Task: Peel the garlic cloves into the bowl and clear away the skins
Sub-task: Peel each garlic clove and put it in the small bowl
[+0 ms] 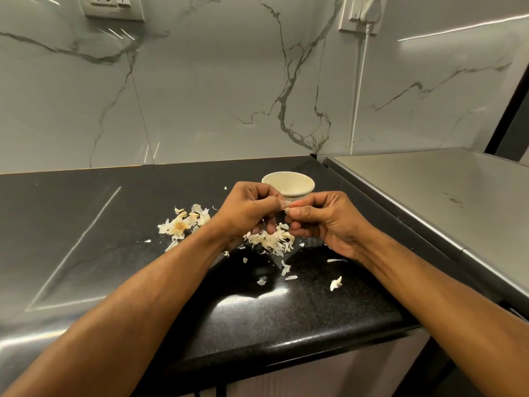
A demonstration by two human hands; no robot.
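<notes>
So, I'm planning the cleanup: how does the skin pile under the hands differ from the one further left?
The pile under the hands is paler, shredded and partly hidden by them; the left pile lies in full view and holds a yellowish bulb base. Both lie on the black counter, outside the bowl.

We see two bare forearms, uncovered right up to the lower frame edge, with no sleeves, watch or bracelet. Our left hand (pixel 246 212) and right hand (pixel 329 222) wear no gloves; their fingers (pixel 297 213) carry no rings.
</notes>
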